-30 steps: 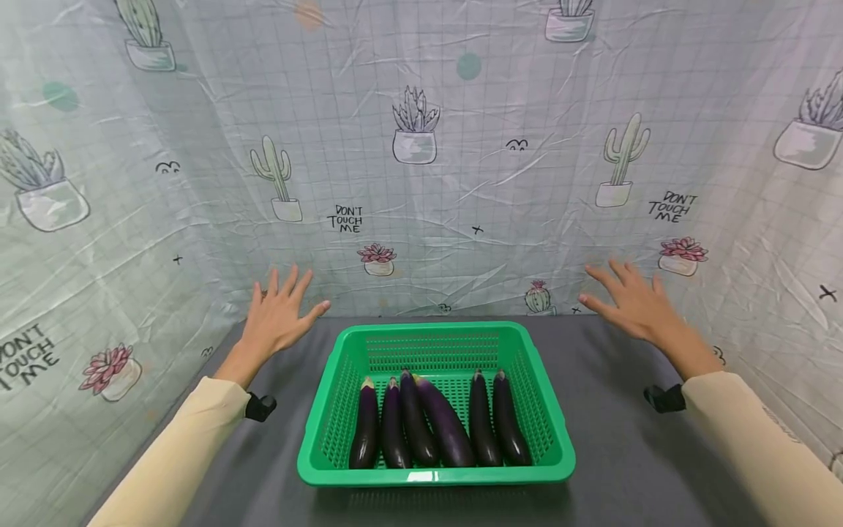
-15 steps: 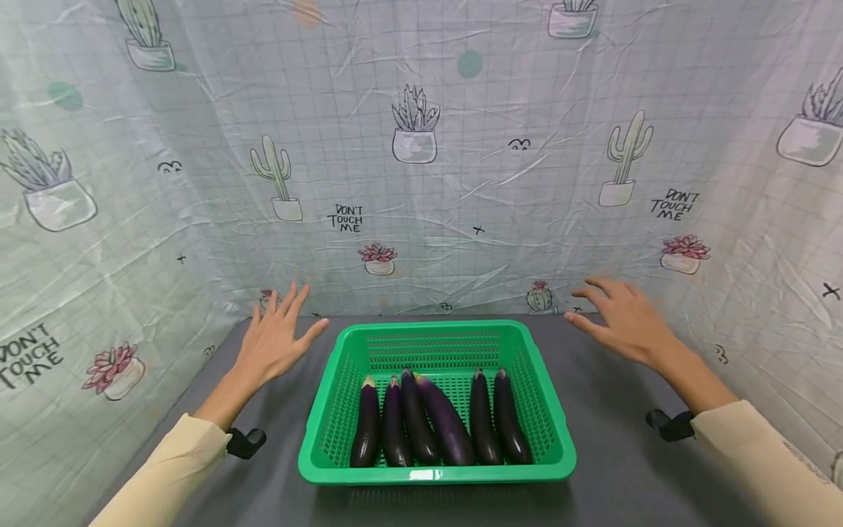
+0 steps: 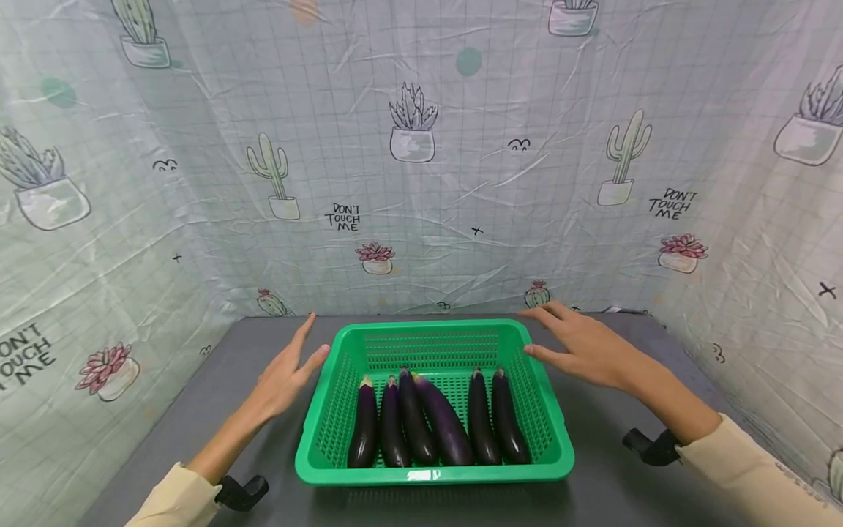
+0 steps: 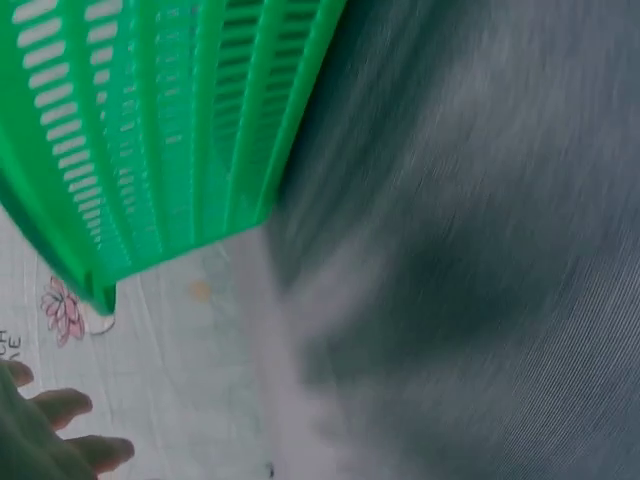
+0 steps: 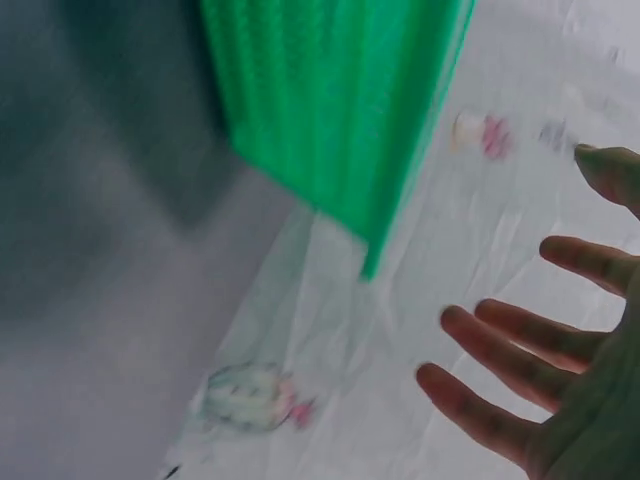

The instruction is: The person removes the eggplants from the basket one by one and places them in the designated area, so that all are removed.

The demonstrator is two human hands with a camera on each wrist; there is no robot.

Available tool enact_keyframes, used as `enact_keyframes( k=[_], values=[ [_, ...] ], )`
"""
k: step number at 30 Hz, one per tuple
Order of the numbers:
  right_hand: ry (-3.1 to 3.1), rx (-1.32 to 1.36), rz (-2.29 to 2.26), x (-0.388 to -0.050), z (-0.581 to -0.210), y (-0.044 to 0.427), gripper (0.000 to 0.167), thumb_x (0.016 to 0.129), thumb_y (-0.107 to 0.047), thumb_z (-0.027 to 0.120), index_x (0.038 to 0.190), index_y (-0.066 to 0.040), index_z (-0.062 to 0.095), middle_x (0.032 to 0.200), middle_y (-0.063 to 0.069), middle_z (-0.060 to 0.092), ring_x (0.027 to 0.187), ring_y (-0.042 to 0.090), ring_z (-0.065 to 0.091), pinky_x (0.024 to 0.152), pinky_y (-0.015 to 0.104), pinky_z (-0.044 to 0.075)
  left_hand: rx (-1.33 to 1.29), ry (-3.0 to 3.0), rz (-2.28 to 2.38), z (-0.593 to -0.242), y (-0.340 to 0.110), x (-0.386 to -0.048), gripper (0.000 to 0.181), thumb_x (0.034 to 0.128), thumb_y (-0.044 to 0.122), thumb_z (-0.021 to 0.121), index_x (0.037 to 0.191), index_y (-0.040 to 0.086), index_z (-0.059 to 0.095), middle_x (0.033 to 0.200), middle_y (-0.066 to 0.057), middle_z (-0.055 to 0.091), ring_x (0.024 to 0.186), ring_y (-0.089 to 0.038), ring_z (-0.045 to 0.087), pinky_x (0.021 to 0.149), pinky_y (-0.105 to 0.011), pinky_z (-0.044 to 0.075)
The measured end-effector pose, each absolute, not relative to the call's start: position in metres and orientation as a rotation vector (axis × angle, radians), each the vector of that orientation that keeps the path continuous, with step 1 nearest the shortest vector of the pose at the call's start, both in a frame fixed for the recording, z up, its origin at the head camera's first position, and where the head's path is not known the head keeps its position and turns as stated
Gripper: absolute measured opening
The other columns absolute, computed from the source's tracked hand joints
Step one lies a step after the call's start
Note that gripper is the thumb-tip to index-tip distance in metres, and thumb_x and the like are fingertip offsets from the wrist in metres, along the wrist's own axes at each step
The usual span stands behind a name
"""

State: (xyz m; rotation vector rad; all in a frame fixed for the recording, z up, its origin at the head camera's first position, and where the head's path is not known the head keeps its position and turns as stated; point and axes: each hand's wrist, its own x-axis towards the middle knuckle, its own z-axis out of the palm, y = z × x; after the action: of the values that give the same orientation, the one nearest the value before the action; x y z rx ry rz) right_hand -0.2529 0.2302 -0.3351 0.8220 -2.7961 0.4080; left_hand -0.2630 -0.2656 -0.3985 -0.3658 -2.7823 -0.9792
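Backdrop (image 3: 421,197) reads "DON'T TOUCH ME" (image 3: 344,217); fingers (image 3: 303,332) flank a basket (image 3: 356,477) of eggplants (image 3: 444,423).

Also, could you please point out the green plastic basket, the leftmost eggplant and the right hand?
Green plastic basket (image 3: 487,474): head view, front rim.
Leftmost eggplant (image 3: 364,430): head view, mid-body.
Right hand (image 3: 585,345): head view, back of hand.

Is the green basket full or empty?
Partly filled: six eggplants lie inside the green basket, with bare floor showing between some.

Soft shadows on the table (image 3: 606,483); right wrist view dim, blurry.
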Motion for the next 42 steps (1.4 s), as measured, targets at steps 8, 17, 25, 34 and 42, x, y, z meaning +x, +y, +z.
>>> enact_keyframes(
  k=[8, 17, 25, 34, 42],
  values=[
    [-2.86, 1.034, 0.516, -0.242, -0.323, 0.184, 0.067, 0.101, -0.06, 0.056, 0.16, -0.031, 0.038, 0.149, 0.003, 0.052, 0.116, 0.018, 0.066, 0.092, 0.049, 0.057, -0.438, -2.65, -1.529, -0.41, -0.253, -0.258, 0.066, 0.1133, 0.043, 0.03, 0.169, 0.022, 0.001, 0.174, -0.019, 0.009, 0.159, -0.047, 0.011, 0.121, -0.075, 0.018],
    [-2.908, 1.234, 0.622, -0.243, -0.307, 0.13, 0.065, 0.103, -0.055, 0.057, 0.16, -0.031, 0.037, 0.145, -0.004, 0.052, 0.11, 0.01, 0.063, 0.093, 0.04, 0.055, -0.392, -2.508, -1.954, -0.413, -0.245, -0.272, 0.069, 0.1129, 0.048, 0.023, 0.168, 0.018, -0.007, 0.173, -0.025, 0.003, 0.159, -0.05, 0.007, 0.124, -0.073, 0.01],
    [-2.863, 1.38, 0.908, -0.256, -0.31, 0.093, 0.06, 0.105, -0.045, 0.058, 0.158, -0.026, 0.038, 0.139, 0.0, 0.059, 0.118, 0.013, 0.066, 0.093, 0.029, 0.058, -0.418, -2.441, -2.039, -0.416, -0.238, -0.288, 0.072, 0.1113, 0.052, 0.029, 0.169, 0.02, 0.0, 0.175, -0.012, -0.009, 0.161, -0.044, -0.003, 0.126, -0.071, 0.004],
    [-2.905, 1.418, 0.999, -0.267, -0.332, 0.058, 0.06, 0.104, -0.041, 0.061, 0.158, -0.026, 0.038, 0.137, 0.001, 0.062, 0.111, 0.008, 0.07, 0.095, 0.03, 0.056, -0.36, -2.408, -2.151, -0.421, -0.235, -0.29, 0.067, 0.1116, 0.05, 0.029, 0.169, 0.026, 0.005, 0.175, -0.007, -0.005, 0.16, -0.04, 0.01, 0.126, -0.063, 0.018],
    [-2.978, 1.469, 1.028, -0.275, -0.348, 0.037, 0.062, 0.104, -0.04, 0.061, 0.158, -0.023, 0.037, 0.141, 0.007, 0.058, 0.112, 0.011, 0.069, 0.094, 0.026, 0.056, -0.39, -2.414, -2.245, -0.427, -0.236, -0.289, 0.064, 0.112, 0.05, 0.027, 0.169, 0.03, 0.004, 0.172, -0.015, 0.015, 0.136, -0.03, 0.051, 0.101, -0.03, 0.052]
  ],
)
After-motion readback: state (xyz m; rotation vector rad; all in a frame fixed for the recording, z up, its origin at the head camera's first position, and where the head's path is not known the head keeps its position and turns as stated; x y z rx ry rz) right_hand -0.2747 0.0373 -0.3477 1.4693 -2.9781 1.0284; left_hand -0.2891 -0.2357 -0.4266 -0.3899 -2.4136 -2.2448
